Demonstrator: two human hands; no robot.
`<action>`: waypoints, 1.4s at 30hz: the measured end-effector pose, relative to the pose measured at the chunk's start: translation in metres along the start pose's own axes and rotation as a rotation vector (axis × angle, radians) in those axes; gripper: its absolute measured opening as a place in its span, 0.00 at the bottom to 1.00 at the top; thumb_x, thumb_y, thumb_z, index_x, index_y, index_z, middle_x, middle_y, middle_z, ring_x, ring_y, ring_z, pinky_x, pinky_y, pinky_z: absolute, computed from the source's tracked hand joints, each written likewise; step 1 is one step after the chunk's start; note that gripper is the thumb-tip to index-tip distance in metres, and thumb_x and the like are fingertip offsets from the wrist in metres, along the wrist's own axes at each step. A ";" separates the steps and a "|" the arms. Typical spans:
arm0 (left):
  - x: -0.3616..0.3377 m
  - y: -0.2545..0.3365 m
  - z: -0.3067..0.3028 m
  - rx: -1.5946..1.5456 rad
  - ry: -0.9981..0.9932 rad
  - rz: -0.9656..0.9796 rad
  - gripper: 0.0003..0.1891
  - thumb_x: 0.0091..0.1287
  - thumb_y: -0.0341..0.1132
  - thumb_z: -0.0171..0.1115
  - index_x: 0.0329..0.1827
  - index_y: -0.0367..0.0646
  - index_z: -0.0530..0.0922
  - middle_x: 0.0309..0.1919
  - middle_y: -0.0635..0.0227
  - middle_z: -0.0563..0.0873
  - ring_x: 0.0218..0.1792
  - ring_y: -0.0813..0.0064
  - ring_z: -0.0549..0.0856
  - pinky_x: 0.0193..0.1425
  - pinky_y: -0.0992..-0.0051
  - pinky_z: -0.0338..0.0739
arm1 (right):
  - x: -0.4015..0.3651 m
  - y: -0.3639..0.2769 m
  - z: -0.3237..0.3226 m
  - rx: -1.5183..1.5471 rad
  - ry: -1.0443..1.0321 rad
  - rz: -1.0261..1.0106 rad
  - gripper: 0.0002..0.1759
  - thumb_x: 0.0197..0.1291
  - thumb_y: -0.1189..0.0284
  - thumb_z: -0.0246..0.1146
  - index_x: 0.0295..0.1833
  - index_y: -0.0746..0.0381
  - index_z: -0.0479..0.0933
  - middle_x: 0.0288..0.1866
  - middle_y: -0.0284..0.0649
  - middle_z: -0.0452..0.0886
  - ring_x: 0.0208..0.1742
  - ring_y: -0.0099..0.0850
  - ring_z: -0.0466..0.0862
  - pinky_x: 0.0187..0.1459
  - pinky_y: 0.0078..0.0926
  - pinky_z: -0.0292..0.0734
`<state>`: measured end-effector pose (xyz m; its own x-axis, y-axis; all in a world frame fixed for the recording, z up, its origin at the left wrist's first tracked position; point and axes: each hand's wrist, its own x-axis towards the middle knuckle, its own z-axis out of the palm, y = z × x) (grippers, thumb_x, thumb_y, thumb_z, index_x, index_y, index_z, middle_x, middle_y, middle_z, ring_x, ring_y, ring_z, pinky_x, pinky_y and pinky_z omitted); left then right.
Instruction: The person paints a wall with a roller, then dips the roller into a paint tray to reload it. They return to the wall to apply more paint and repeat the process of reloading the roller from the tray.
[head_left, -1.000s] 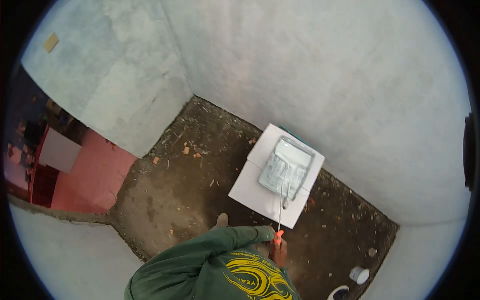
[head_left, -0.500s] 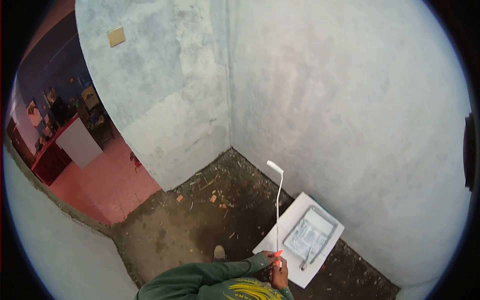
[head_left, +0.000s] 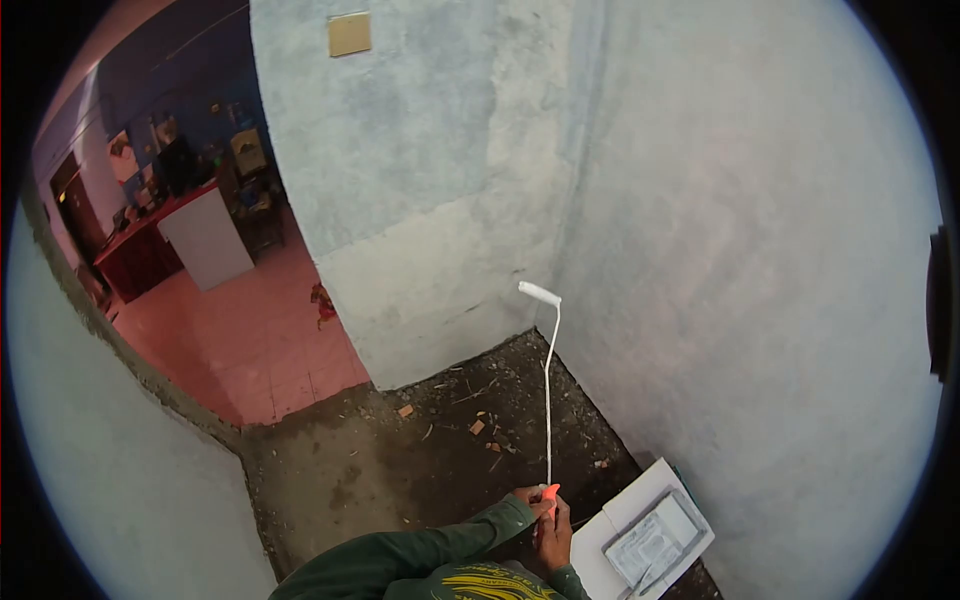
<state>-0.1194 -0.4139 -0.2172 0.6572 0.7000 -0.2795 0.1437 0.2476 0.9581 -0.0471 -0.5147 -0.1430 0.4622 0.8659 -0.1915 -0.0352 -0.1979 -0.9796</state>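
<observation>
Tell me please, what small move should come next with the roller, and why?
Probably ease the roller onto the wall near the corner and roll upward: its head hangs raised, close to the wall, while the left hand and right hand grip its pole.

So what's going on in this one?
A person in a green sleeve holds a long-handled paint roller upright by its orange grip, left hand above, right hand below. The roller's head is up by the corner where the grey walls meet; whether it touches cannot be told. A paint tray sits on a white board on the dirt floor.
</observation>
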 end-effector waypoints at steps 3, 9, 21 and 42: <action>0.012 0.023 -0.018 -0.107 0.035 0.071 0.17 0.67 0.41 0.62 0.49 0.37 0.78 0.31 0.70 0.83 0.32 0.83 0.79 0.36 0.77 0.76 | 0.029 -0.008 0.007 -0.122 -0.008 -0.124 0.20 0.69 0.67 0.51 0.63 0.62 0.64 0.26 0.34 0.74 0.22 0.20 0.72 0.22 0.19 0.68; 0.029 0.108 -0.057 0.129 0.203 0.231 0.18 0.64 0.45 0.64 0.46 0.37 0.79 0.31 0.67 0.84 0.31 0.82 0.80 0.36 0.76 0.76 | 0.085 -0.055 0.031 -0.204 0.031 -0.320 0.11 0.67 0.67 0.50 0.41 0.65 0.67 0.24 0.35 0.72 0.24 0.20 0.71 0.24 0.22 0.66; 0.185 0.174 -0.066 0.312 0.592 0.664 0.17 0.60 0.42 0.69 0.41 0.36 0.79 0.34 0.62 0.78 0.35 0.71 0.79 0.42 0.72 0.75 | 0.266 -0.121 -0.005 -0.143 -0.164 -0.480 0.12 0.68 0.65 0.51 0.42 0.65 0.67 0.29 0.37 0.73 0.29 0.21 0.72 0.30 0.23 0.67; 0.243 0.192 -0.087 0.266 0.596 0.611 0.19 0.61 0.44 0.66 0.42 0.34 0.77 0.41 0.58 0.76 0.42 0.59 0.78 0.48 0.67 0.73 | 0.341 -0.133 0.004 0.065 -0.446 -0.148 0.26 0.68 0.56 0.45 0.57 0.69 0.68 0.47 0.43 0.74 0.47 0.31 0.75 0.47 0.25 0.69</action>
<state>0.0033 -0.1379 -0.1066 0.1924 0.9092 0.3693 0.1102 -0.3940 0.9125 0.1111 -0.1915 -0.0787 0.0408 0.9982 -0.0428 -0.0595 -0.0403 -0.9974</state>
